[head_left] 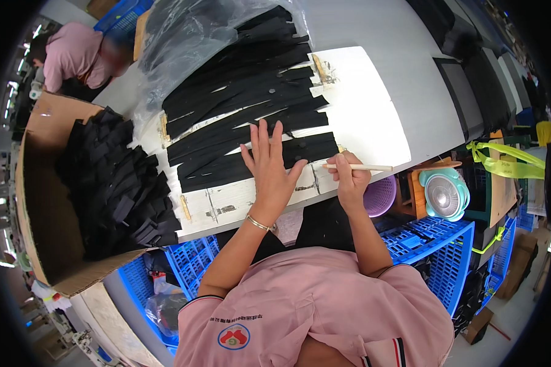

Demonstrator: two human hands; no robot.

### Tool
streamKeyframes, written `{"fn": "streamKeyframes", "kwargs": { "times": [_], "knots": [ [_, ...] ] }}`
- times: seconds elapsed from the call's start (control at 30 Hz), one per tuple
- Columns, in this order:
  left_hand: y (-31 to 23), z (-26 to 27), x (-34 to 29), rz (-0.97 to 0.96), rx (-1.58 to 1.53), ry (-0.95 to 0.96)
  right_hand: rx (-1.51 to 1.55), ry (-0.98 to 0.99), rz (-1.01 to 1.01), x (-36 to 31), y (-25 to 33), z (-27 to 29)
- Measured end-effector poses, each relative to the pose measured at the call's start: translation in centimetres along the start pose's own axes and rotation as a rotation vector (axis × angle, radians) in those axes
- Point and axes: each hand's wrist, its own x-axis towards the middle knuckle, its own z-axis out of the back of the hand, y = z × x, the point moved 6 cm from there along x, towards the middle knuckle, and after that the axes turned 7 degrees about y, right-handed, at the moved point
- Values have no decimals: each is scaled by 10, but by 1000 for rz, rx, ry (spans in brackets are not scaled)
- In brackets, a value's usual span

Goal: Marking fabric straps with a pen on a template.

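Observation:
Black fabric strips lie side by side in overlapping rows across a white board on the table. My left hand rests with spread fingers on the nearest strips, its thumb close to their right ends. In my right hand is a thin, pale, pencil-like stick, pinched between thumb and fingers. One end of the stick is by the right end of the nearest strip, at the board's front edge; the other points right. Whether its end touches the strip I cannot tell. Dark pencil-like lines and smudges mark the board's front border.
A cardboard box heaped with black pieces stands at the left. Clear plastic sheeting covers the far strips. Right of me are a purple basket, a small turquoise fan and a blue crate. Another person bends at far left.

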Motion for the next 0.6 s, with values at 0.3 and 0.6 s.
{"fn": "streamKeyframes", "kwargs": {
  "times": [0.3, 0.6],
  "knots": [
    [2, 8, -30, 66, 55, 5, 34, -18, 32, 3, -1, 2],
    [56, 16, 50, 85, 248, -8, 27, 11, -20, 1, -7, 3]
  ]
}}
